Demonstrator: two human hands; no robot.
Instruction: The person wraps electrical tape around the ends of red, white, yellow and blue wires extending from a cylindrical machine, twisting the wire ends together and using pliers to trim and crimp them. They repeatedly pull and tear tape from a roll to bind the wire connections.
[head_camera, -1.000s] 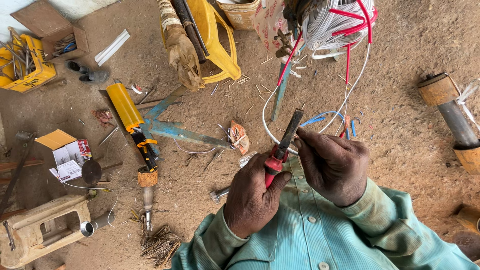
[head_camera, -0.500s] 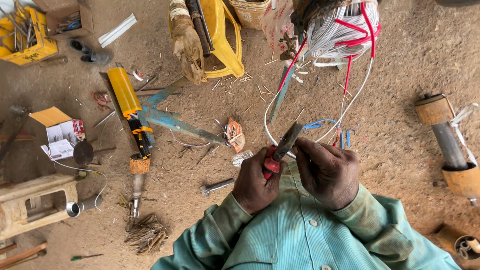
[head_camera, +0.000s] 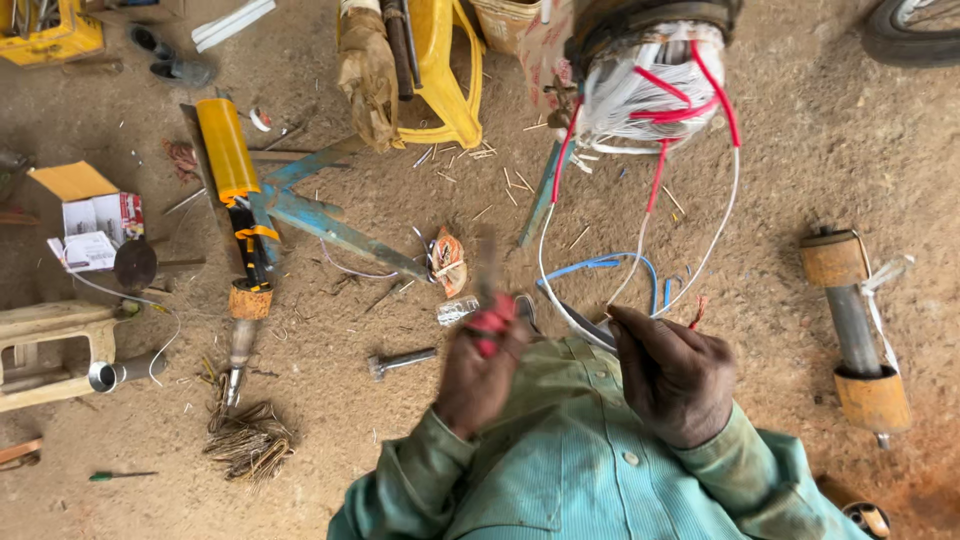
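Note:
My left hand (head_camera: 478, 378) is closed on a pair of red-handled pliers (head_camera: 490, 300), which point upward and are blurred by motion. My right hand (head_camera: 672, 372) pinches white wires (head_camera: 700, 265) that loop down from a motor winding (head_camera: 650, 85) wrapped in white and red leads at the top. A blue wire (head_camera: 610, 264) curves between the loops. The pliers' jaws stand to the left of the wires, apart from them. Both hands hover in front of my green shirt (head_camera: 590, 470).
On the dirt floor lie a yellow and blue tool (head_camera: 240, 190), a bolt (head_camera: 400, 362), a rusty shaft with rollers (head_camera: 850, 320), a yellow frame (head_camera: 440, 70), an open cardboard box (head_camera: 90, 215), a pile of thin sticks (head_camera: 245, 440) and a green screwdriver (head_camera: 120, 476).
The pliers have come off the wire and swung left to upright. My right hand has lowered a little, still holding the wires. The view has shifted slightly.

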